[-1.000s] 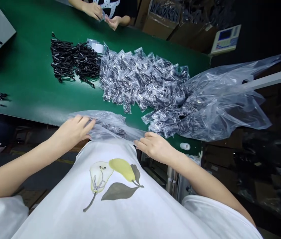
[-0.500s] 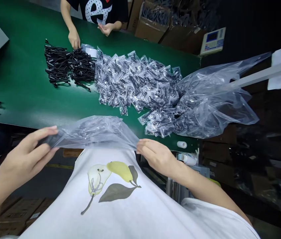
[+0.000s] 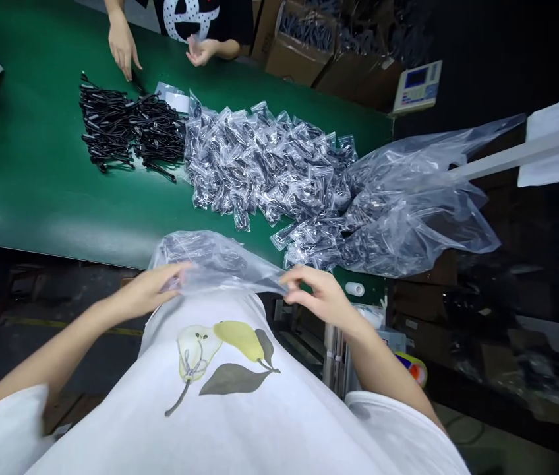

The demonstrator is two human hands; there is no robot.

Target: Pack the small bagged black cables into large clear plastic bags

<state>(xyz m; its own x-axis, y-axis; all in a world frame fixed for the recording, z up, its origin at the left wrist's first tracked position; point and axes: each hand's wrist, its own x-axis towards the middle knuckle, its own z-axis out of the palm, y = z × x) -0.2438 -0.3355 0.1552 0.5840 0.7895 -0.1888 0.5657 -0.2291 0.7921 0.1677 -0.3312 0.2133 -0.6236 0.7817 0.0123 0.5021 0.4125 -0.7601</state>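
A clear plastic bag point(image 3: 215, 257) lies at the near edge of the green table, in front of my body, with dark packed contents showing through it. My left hand point(image 3: 158, 287) is at the bag's left side, its fingers slightly blurred and closed on the film. At the right end, my right hand point(image 3: 316, 290) pinches the bag's gathered edge between thumb and fingers. Beyond the bag, a heap of small clear packets point(image 3: 264, 161) with dark items inside spreads over the table. Loose black cables point(image 3: 134, 128) lie in bundles to its left.
Across the green table point(image 3: 52, 198), a co-worker's hand point(image 3: 122, 46) is over the cables. A large clear bag point(image 3: 403, 211) holds packets at the right. A scale display point(image 3: 416, 86) stands behind it. A small white roll point(image 3: 354, 289) sits near the right edge.
My left hand has moved right, in toward the middle of the bag, and the bag has bunched up shorter. The co-worker's hand has shifted away from the cables.
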